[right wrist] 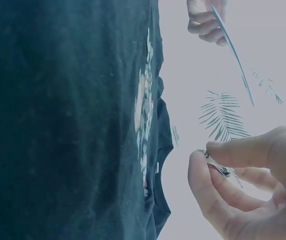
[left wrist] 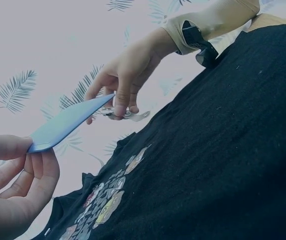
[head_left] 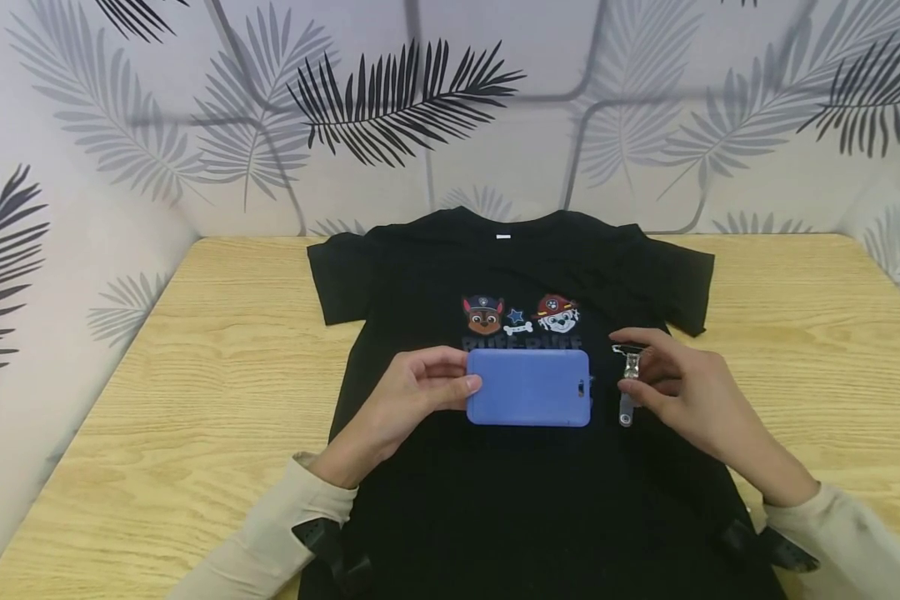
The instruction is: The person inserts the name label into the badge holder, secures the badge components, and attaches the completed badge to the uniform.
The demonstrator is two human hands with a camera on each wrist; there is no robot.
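Note:
A black T-shirt [head_left: 525, 483] with a cartoon-dog print [head_left: 520, 317] lies flat on the wooden table [head_left: 195, 350]. Above it my left hand [head_left: 408, 398] pinches the left end of a blue card holder [head_left: 528, 387], held level; the same blue card holder [left wrist: 68, 122] shows edge-on in the left wrist view. My right hand [head_left: 682, 383] pinches a small metal clip with a clear strap [head_left: 628, 375] just right of the holder. The clip [right wrist: 222, 170] sits between thumb and forefinger in the right wrist view.
The table meets a leaf-patterned wall [head_left: 450, 117] at the back and on both sides. Bare wood lies left [head_left: 180, 400] and right [head_left: 817, 350] of the shirt. Black wrist straps [head_left: 330, 542] sit on both beige sleeves.

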